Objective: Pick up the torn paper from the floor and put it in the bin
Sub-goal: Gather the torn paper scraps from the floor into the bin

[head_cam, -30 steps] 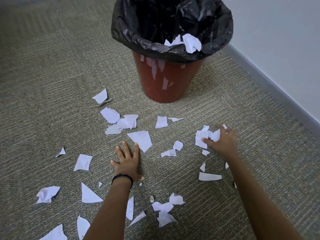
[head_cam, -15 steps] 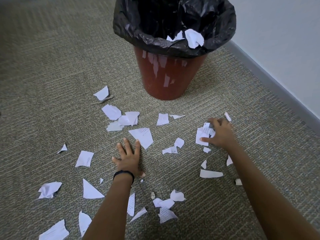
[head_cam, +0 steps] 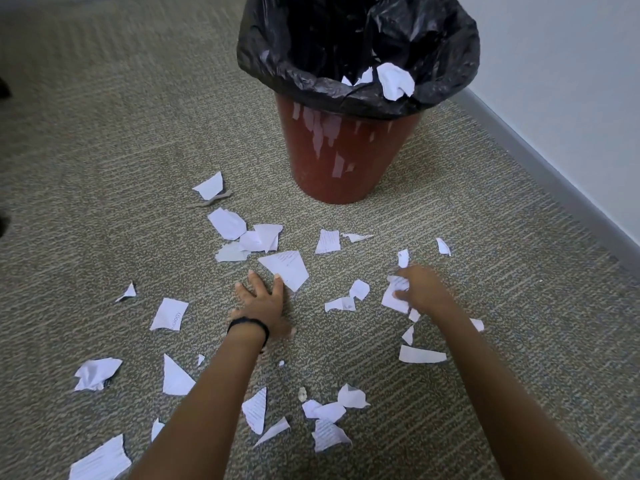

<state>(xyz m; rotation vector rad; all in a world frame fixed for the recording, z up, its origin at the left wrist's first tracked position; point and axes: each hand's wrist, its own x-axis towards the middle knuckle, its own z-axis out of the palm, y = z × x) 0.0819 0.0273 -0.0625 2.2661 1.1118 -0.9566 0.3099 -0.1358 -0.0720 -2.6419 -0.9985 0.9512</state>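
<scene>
Several torn white paper scraps (head_cam: 287, 268) lie scattered over the carpet. A red-brown bin (head_cam: 341, 157) with a black liner (head_cam: 270, 60) stands ahead; crumpled paper (head_cam: 394, 81) rests on its near rim. My left hand (head_cam: 259, 303) lies flat on the carpet with fingers spread, a fingertip touching the largest scrap; a black band circles the wrist. My right hand (head_cam: 420, 289), blurred, is closed around a wad of paper pieces (head_cam: 394, 292) just above the floor, to the right of the left hand.
A grey baseboard (head_cam: 554, 168) and white wall run along the right side behind the bin. More scraps (head_cam: 325, 414) lie between my forearms, and others (head_cam: 97, 374) to the left. A thin grey strip (head_cam: 211, 201) lies near the far scraps.
My right hand has drawn back toward me and left with the gathered pieces, leaving two small scraps behind it. My left hand has stayed planted on the carpet.
</scene>
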